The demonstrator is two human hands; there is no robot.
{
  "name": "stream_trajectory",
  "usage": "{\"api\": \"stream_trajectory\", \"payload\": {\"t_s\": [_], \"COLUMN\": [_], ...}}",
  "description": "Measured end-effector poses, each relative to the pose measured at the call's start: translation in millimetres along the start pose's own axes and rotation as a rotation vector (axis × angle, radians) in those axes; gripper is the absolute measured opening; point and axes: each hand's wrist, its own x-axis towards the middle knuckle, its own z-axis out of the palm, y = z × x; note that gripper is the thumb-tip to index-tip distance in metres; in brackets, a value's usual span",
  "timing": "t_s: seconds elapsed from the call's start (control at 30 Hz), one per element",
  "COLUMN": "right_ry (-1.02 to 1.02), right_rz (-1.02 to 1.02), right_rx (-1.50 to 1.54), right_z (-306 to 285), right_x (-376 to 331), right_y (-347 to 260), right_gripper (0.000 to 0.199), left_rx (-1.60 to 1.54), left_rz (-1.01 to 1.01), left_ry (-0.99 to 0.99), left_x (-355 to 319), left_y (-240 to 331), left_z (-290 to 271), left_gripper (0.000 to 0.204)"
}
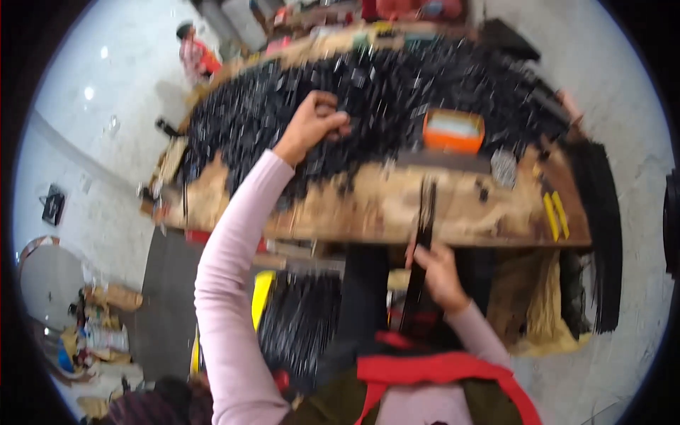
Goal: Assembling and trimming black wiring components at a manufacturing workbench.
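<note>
A broad heap of thin black pieces (382, 92) covers most of the wooden table (333, 216). Over its left part, my left hand (312, 127) is closed with curled fingers. Motion blur and the dark heap behind hide whether anything is in them. Lower down, at the table's front edge, my right hand (440, 275) grips a bundle of long narrow black strips (426, 219). The strips stand roughly lengthwise, their far ends over the bare wood and their near ends toward my lap.
An orange box (453, 131) with pale contents stands at the heap's right front, beside a grey mesh-like lump (503, 168). Two yellow sticks (556, 216) lie at the right. Long black strips (601, 234) hang over the right end. Below the table sits a bundle of black strands (301, 319).
</note>
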Motion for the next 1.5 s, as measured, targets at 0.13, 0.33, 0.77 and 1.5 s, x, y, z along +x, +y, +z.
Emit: {"api": "stream_trajectory", "payload": {"t_s": [0.13, 0.33, 0.77, 1.5], "right_ry": [0.026, 0.029, 0.069, -0.059], "right_rz": [-0.063, -0.107, -0.141, 0.039], "right_rx": [0.035, -0.035, -0.071, -0.244], "right_z": [6.4, 43.1, 73.8, 93.6], "right_x": [-10.4, -26.3, -53.2, -117.4], "right_y": [40.1, 81.1, 51.5, 83.2], "right_gripper": [0.028, 0.030, 0.030, 0.019], "left_rx": [0.066, 0.560, 0.222, -0.535], "left_rz": [0.035, 0.137, -0.012, 0.110], "left_ry": [0.041, 0.349, 0.279, -0.015], "left_x": [-141.9, -253.1, -173.4, -276.5], "left_y": [-91.5, -182.6, -132.1, 10.6], "left_z": [-14.0, -19.0, -23.8, 33.1], "left_gripper": [0.030, 0.016, 0.016, 0.011]}}
